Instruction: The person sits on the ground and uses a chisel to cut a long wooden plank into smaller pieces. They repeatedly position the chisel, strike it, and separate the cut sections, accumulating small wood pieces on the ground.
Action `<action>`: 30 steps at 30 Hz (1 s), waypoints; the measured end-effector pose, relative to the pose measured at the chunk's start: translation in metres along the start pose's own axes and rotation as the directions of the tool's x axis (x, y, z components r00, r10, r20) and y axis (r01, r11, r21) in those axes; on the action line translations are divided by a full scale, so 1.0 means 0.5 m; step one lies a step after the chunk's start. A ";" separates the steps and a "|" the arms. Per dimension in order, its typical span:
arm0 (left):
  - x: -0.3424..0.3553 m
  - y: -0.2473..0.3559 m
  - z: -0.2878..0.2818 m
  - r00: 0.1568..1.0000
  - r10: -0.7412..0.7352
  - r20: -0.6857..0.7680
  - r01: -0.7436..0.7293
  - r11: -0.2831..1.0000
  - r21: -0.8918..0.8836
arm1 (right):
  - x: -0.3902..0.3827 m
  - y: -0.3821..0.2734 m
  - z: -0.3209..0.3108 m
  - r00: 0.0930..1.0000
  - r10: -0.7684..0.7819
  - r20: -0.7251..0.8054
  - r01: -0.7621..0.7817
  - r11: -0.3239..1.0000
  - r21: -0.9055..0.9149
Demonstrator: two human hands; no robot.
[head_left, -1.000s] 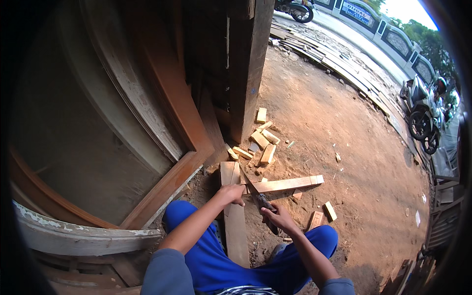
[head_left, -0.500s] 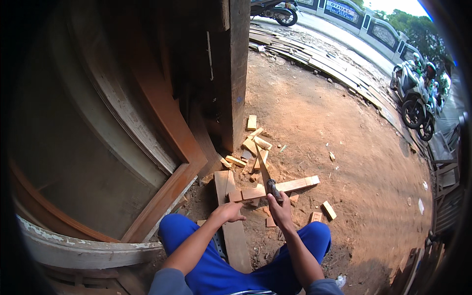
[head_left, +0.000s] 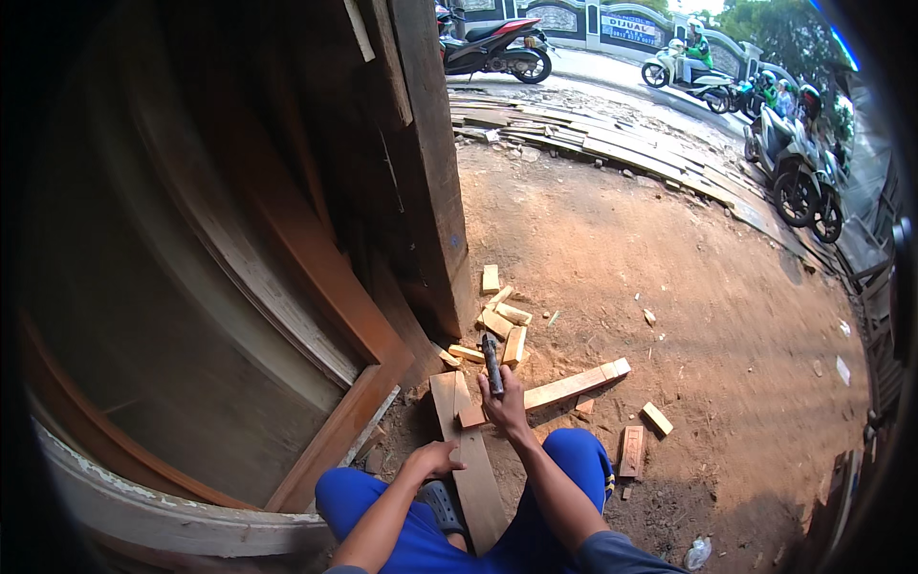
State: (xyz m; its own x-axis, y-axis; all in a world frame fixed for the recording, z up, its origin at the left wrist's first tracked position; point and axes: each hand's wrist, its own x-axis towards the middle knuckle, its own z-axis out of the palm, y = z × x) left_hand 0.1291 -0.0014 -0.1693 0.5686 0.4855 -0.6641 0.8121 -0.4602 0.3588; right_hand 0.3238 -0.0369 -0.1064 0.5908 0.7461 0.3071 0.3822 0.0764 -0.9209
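Observation:
My right hand (head_left: 508, 404) grips the dark handle of a handsaw (head_left: 491, 365), whose blade is almost edge-on and hard to make out. It is above a squared wooden bar (head_left: 574, 385), near the bar's left end. That bar lies slantwise across a wide flat plank (head_left: 478, 488) on the ground between my knees. Close to the bar's left end, my left hand (head_left: 432, 462) hovers over or rests on the plank, its fingers loosely stretched and holding nothing. Whether it touches the wood cannot be told.
Several wood offcuts (head_left: 497, 320) are heaped beyond the plank, beside a thick post (head_left: 435, 191). A reddish block (head_left: 632, 452) lies right of my knee. Wooden frames (head_left: 335, 445) lean at the left. Long boards (head_left: 593, 139) edge the dirt ground before a street with motorcycles (head_left: 497, 48).
My right hand has moved left over the bar, turning the saw from broad side to nearly edge-on. My left hand has drawn slightly back from the bar's end. The view has tilted up, showing more street.

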 end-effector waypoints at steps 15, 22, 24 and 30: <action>-0.018 -0.002 0.004 1.000 -0.013 0.027 0.013 1.000 0.015 | 0.005 0.005 -0.023 0.996 0.084 -0.008 -0.084 0.996 0.023; -0.004 -0.031 0.026 0.999 -0.007 0.043 0.005 0.999 0.037 | 0.004 -0.007 -0.028 0.994 0.107 -0.033 -0.105 0.993 0.049; -0.009 -0.016 0.020 0.999 -0.020 0.047 0.019 0.999 0.036 | 0.007 0.003 -0.031 0.993 0.114 -0.038 -0.112 0.992 0.051; -0.007 -0.042 0.030 0.998 -0.033 0.053 0.032 0.999 0.024 | 0.000 -0.001 -0.019 0.993 0.107 -0.057 -0.102 0.992 0.074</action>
State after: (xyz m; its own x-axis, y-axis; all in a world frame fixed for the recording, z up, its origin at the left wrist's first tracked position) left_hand 0.1083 -0.0045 -0.1846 0.5333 0.4604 -0.7096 0.8265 -0.4622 0.3213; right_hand 0.3306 -0.0433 -0.1037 0.6675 0.7113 0.2203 0.2662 0.0484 -0.9627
